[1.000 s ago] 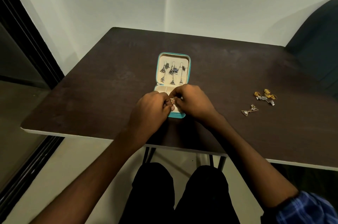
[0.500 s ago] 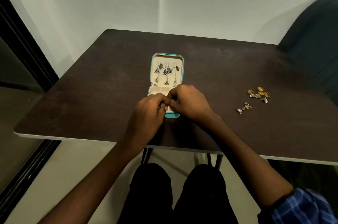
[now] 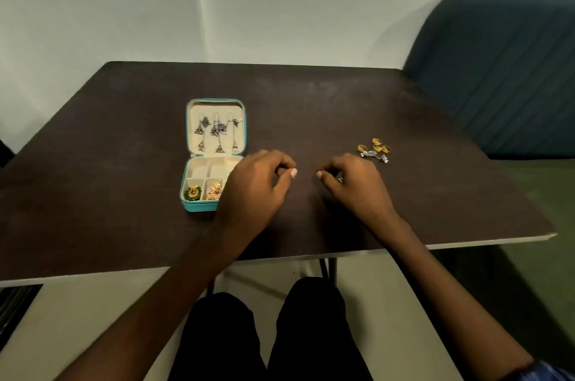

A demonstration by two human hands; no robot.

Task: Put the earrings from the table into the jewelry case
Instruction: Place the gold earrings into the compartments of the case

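Note:
The teal jewelry case point(image 3: 189, 144) lies open on the dark table point(image 3: 311, 107). Several silver drop earrings hang in its lid. Its tray holds a green-and-gold earring point(image 3: 193, 193) and a gold earring point(image 3: 214, 189). My left hand point(image 3: 258, 184) hovers at the case's right edge, fingers loosely curled, with nothing visible in it. My right hand point(image 3: 354, 184) is curled over a triangle earring point(image 3: 340, 180), of which only a corner shows. Whether the fingers pinch it is hidden. Gold and silver earrings point(image 3: 375, 150) lie just beyond that hand.
A dark green sofa point(image 3: 497, 69) stands against the table's right side. White walls close the back and left. The table's near edge point(image 3: 280, 257) runs above my knees. The case's right tray compartments are hidden by my left hand.
Both hands left the case's tray and moved right. The right hand now covers the triangle earring. The gold earring now shows in the tray. The camera came closer.

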